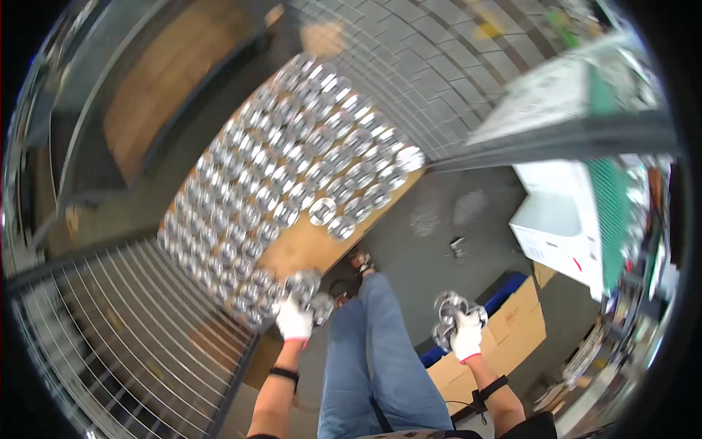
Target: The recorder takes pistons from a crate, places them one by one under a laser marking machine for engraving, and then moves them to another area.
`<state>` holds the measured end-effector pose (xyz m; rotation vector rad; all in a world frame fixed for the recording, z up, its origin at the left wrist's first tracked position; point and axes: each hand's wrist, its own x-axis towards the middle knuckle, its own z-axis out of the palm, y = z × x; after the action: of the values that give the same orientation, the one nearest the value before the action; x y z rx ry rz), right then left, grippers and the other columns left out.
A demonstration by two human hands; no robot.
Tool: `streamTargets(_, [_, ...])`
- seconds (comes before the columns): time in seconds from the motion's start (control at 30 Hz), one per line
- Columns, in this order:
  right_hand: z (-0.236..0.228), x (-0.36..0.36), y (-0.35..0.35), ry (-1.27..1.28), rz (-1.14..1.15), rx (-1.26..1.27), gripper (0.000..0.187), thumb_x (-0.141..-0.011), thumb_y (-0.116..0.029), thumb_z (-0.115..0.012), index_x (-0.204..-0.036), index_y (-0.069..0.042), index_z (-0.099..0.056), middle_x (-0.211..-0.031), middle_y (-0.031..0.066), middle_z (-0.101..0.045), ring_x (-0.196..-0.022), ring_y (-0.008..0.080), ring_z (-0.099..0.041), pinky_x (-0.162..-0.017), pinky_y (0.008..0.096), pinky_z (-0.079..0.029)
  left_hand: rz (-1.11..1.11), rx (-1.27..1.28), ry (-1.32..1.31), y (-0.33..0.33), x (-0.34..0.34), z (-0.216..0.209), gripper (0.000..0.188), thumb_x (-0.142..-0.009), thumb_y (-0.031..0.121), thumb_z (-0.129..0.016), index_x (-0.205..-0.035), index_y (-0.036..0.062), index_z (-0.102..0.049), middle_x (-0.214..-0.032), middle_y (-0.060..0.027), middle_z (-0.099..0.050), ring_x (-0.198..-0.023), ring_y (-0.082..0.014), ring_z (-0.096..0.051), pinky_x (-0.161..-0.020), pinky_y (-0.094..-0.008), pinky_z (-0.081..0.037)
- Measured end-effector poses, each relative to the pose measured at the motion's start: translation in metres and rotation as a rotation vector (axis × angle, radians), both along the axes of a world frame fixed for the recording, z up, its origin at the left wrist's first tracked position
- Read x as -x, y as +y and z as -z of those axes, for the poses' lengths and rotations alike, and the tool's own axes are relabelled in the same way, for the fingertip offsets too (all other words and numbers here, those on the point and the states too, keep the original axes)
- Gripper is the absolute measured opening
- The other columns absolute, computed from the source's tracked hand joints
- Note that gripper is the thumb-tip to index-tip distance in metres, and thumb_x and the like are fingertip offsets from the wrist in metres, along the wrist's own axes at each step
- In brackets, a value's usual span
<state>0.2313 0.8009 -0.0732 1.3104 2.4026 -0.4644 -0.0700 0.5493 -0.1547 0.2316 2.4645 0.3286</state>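
Rows of shiny round metal parts (322, 211) cover most of a brown board-topped table (307, 249). My left hand (294, 319), in a white glove, is closed on a few shiny metal parts (303, 282) at the table's near corner, beside the last rows. Out to the right, my gloved right hand (466, 333) grips a cluster of similar metal parts (450, 307) above the edge of an open cardboard box (504, 329). The parts' exact kind is too blurred to tell, and both hands' fingertips are partly hidden by them.
A wire mesh panel (131, 314) borders the table at left, and a dark post (556, 150) crosses at right. A white carton (559, 223) stands beyond the cardboard box. Something blue (504, 293) lies along the box. Small metal pieces (458, 247) lie on the grey floor.
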Motion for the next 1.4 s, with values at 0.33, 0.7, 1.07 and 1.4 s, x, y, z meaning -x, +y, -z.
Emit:
streamTargets(0.33, [-0.117,-0.257,-0.118,-0.390,0.505,0.248,0.034,-0.079,-0.027,-0.064,-0.112,-0.017,-0.067,-0.110,0.0190,-0.063,-0.102,0.0331,-0.064,-0.088,0.0408,-0.051,0.678,0.534,0.057,-0.056,-0.021,-0.119,0.047,-0.058,0.027,-0.080,-0.103,0.0156,-0.068,-0.099,-0.0155,-0.066,-0.097,-0.0322,-0.064,-0.084,-0.0412,-0.050])
streamTargets(0.7, [-0.060,-0.380,-0.131,-0.172,1.642,0.473,0.028,-0.084,-0.014,-0.060,-0.111,-0.017,-0.061,-0.098,0.0116,-0.067,-0.092,0.0287,-0.066,-0.074,0.0378,-0.052,0.994,0.035,0.332,0.240,-0.128,-0.246,0.031,-0.070,0.029,-0.068,-0.097,0.0139,-0.069,-0.080,-0.0190,-0.068,-0.077,-0.0374,-0.066,-0.068,-0.0481,-0.053])
streamTargets(1.07, [-0.122,-0.428,0.066,0.102,0.968,-0.147,0.029,-0.070,-0.009,-0.067,-0.099,-0.013,-0.066,-0.093,0.0207,-0.060,-0.091,0.0391,-0.058,-0.079,0.0435,-0.048,1.449,-0.618,0.355,0.626,-0.309,-0.330,0.038,-0.069,0.016,-0.065,-0.107,0.0136,-0.066,-0.088,-0.0199,-0.058,-0.091,-0.0398,-0.058,-0.082,-0.0480,-0.047])
streamTargets(1.4, [-0.218,-0.338,0.235,0.219,0.902,-0.145,0.038,-0.062,0.001,-0.069,-0.099,-0.012,-0.068,-0.099,0.0186,-0.058,-0.094,0.0360,-0.057,-0.081,0.0412,-0.049,1.609,-0.629,0.258,0.812,-0.400,-0.260,0.021,-0.089,0.025,-0.053,-0.095,0.0120,-0.069,-0.092,-0.0175,-0.062,-0.083,-0.0322,-0.064,-0.071,-0.0458,-0.047])
